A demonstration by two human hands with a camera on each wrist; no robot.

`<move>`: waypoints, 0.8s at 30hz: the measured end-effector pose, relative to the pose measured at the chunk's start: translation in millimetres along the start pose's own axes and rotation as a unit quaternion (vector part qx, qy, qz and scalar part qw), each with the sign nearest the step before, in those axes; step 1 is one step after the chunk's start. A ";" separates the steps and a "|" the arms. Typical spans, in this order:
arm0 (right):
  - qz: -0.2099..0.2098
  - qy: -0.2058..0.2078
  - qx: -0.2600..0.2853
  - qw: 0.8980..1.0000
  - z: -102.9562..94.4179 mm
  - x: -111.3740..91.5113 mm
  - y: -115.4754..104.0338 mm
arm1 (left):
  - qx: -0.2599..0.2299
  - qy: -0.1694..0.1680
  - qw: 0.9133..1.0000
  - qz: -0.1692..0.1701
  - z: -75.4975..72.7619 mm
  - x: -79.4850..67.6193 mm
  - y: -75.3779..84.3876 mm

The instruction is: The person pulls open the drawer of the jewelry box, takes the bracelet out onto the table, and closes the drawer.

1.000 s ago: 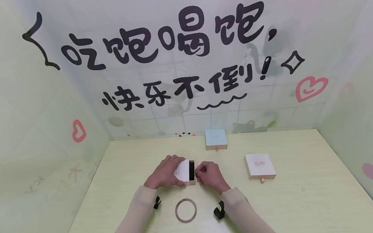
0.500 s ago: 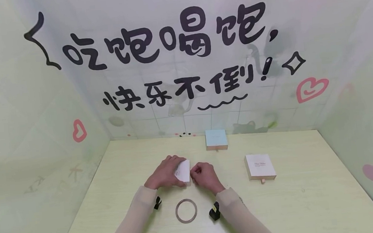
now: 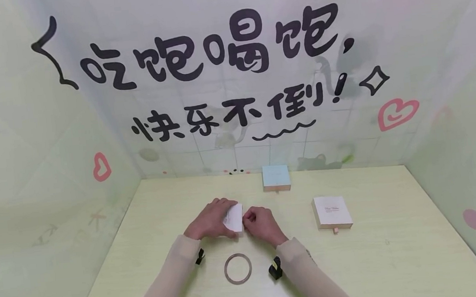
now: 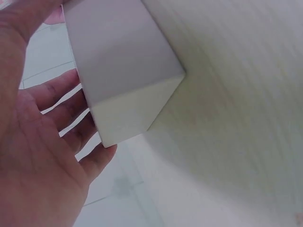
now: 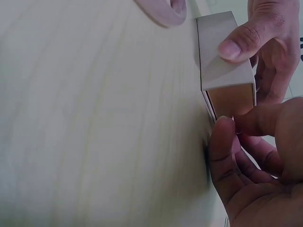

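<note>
My left hand (image 3: 212, 221) grips a small white drawer box (image 3: 234, 219) by its two long sides, thumb on the near side and fingers along the far one. The right wrist view shows the tan drawer front (image 5: 232, 100) sitting flush inside the sleeve. At that front, my right hand (image 3: 265, 225) pinches with thumb and index finger, where the small pull tab is mostly hidden between the fingertips. A pinkish-grey bangle (image 3: 226, 270) lies flat on the table, nearer to me, between both forearms.
A light blue drawer box (image 3: 276, 176) stands by the back wall. To the right sits a larger white drawer box (image 3: 332, 211) with its pull tab facing me. Printed fabric walls (image 3: 239, 158) border the wooden table (image 3: 160, 194) at the back and sides.
Between one second and half a second ago, my right hand moved left and the drawer slid into the sleeve, covering the dark interior. Since then both hands have stayed nearly still.
</note>
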State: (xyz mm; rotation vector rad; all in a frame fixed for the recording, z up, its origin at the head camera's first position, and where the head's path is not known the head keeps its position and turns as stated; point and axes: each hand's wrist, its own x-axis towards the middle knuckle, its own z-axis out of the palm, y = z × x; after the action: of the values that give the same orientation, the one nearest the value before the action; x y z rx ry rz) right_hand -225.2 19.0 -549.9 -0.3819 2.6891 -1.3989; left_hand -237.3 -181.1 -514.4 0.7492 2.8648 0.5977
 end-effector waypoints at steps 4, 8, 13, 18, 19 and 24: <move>-0.015 -0.016 -0.007 1.000 -6.2 -0.6 -0.3 | 0.005 -0.010 1.000 0.005 -3.5 0.5 0.5; -0.027 -0.026 -0.007 0.999 -13.6 -1.7 -1.9 | -0.005 -0.019 1.000 0.005 -5.9 0.1 1.8; -0.041 -0.031 -0.014 0.999 -22.5 -1.6 -4.0 | -0.042 -0.007 0.999 -0.024 -4.4 -4.6 1.9; -0.036 -0.053 -0.032 0.997 -31.2 2.6 -4.9 | -0.105 0.027 0.991 -0.077 2.5 -14.2 -1.7; -0.033 -0.060 -0.032 0.997 -33.0 3.4 -5.4 | -0.116 0.035 0.989 -0.087 4.0 -16.4 -2.5; -0.035 -0.085 -0.022 0.996 -39.4 7.7 -5.6 | -0.189 0.072 0.969 -0.141 10.3 -28.0 -5.8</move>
State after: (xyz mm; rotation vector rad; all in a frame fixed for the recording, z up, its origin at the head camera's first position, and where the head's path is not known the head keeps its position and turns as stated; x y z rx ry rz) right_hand -239.2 45.2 -522.3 -0.5758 2.5957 -1.2640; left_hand -213.3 -196.1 -525.7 0.2438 2.7739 1.1467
